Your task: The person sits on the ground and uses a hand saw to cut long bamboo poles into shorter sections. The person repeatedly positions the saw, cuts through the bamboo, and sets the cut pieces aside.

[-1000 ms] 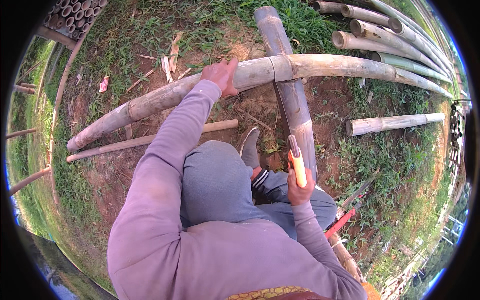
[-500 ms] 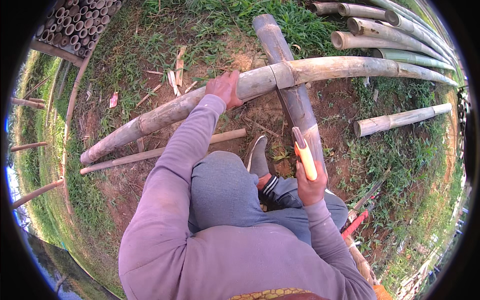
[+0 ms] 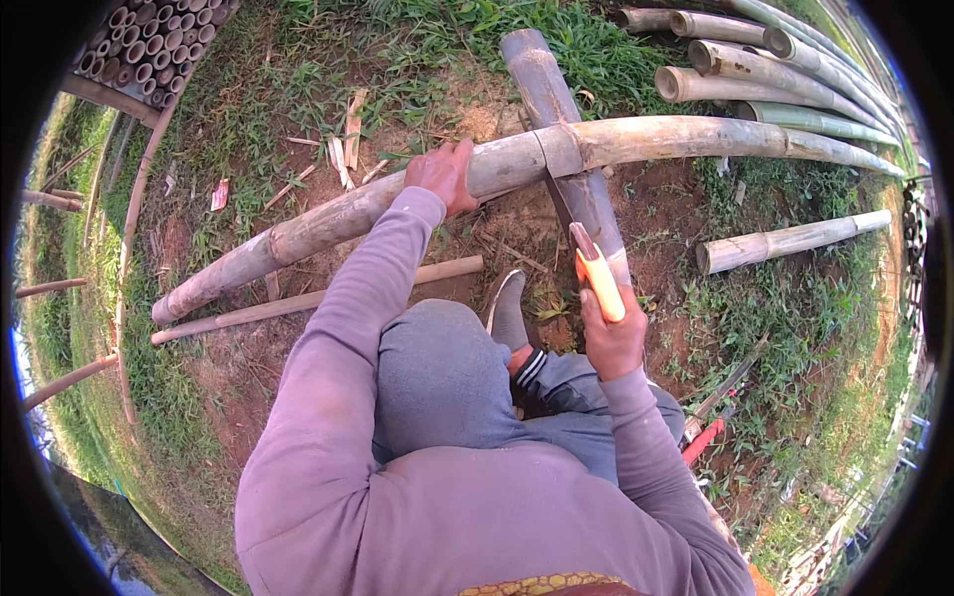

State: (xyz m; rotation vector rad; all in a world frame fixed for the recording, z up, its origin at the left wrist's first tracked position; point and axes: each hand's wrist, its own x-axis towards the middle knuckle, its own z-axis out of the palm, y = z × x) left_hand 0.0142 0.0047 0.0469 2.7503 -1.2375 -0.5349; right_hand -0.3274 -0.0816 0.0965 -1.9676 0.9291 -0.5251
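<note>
A long, thick bamboo pole [image 3: 338, 226] slants across in front of me, resting over a second bamboo pole [image 3: 545, 84] that points away from me. My left hand [image 3: 443, 177] is wrapped over the top of the long pole, left of the crossing. In my right hand [image 3: 614, 333] is a handsaw [image 3: 600, 280], gripped by its orange handle. Its dark blade runs up to the long pole, where a thin cut line shows just left of the joint above the crossing. The blade's far end is hidden behind the pole.
Several cut bamboo poles [image 3: 755, 89] lie stacked at the far right, with a short piece [image 3: 795, 240] below them. A thinner pole [image 3: 328, 301] lies beneath the long one. Split slivers [image 3: 353, 129] are scattered on the grass. A red-handled tool [image 3: 704, 442] is by my right leg.
My right hand has pushed the saw forward and slightly left, bringing its handle closer to the long pole. My left hand keeps its hold on the pole.
</note>
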